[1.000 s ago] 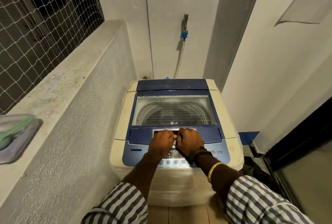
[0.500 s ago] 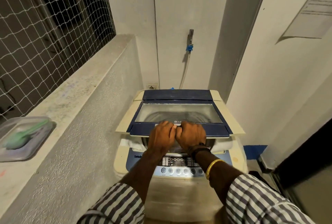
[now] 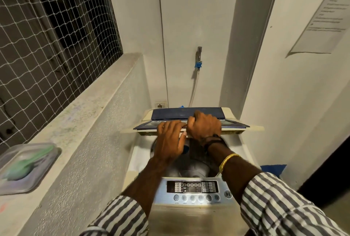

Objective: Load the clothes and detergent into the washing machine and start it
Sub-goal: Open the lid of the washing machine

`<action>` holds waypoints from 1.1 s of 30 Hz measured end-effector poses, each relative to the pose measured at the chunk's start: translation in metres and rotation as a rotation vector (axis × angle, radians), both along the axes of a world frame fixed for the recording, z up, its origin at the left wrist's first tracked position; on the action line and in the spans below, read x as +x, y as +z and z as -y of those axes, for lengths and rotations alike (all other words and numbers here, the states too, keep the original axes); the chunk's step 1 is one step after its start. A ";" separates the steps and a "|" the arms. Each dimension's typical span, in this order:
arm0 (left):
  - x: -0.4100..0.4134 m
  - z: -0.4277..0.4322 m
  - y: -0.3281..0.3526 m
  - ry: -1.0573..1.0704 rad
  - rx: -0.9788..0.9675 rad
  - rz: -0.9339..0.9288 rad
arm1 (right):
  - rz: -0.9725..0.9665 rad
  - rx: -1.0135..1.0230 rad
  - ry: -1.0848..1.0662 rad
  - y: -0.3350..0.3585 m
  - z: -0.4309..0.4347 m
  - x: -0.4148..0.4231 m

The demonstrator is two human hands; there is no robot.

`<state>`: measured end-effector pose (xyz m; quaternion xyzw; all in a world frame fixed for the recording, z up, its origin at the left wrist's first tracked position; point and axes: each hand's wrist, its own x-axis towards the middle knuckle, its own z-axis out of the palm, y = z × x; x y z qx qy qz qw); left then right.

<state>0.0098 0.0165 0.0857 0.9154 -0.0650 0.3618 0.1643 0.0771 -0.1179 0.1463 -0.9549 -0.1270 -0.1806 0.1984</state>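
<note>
A cream top-loading washing machine (image 3: 191,211) stands in front of me against the back wall. Its blue-framed glass lid (image 3: 236,124) is raised and folded back, seen almost edge-on. My left hand (image 3: 171,142) and my right hand (image 3: 204,126) both grip the lid's front edge side by side. Below them the dark drum opening (image 3: 197,162) shows. The control panel (image 3: 193,188) with a row of round buttons lies nearest me. No clothes or detergent are plainly visible.
A concrete ledge (image 3: 85,107) runs along the left under a netted window, with a clear lidded plastic container (image 3: 24,167) holding something green. A tap with a hose (image 3: 198,59) and a wall socket (image 3: 161,104) sit behind the machine. A dark doorway (image 3: 325,175) opens at right.
Both hands have lifted the lid from flat and shut to raised and folded back, exposing the drum. My view has tilted up towards the wall.
</note>
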 end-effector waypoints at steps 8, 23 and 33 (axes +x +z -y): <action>0.019 -0.007 0.009 0.009 -0.156 0.049 | 0.219 0.016 0.013 0.004 -0.008 0.017; 0.037 -0.024 0.050 0.291 -0.015 0.117 | 0.346 0.627 -0.291 -0.030 -0.027 -0.008; 0.045 -0.019 0.050 0.262 -0.216 0.175 | 0.339 0.875 -0.331 -0.018 -0.037 0.003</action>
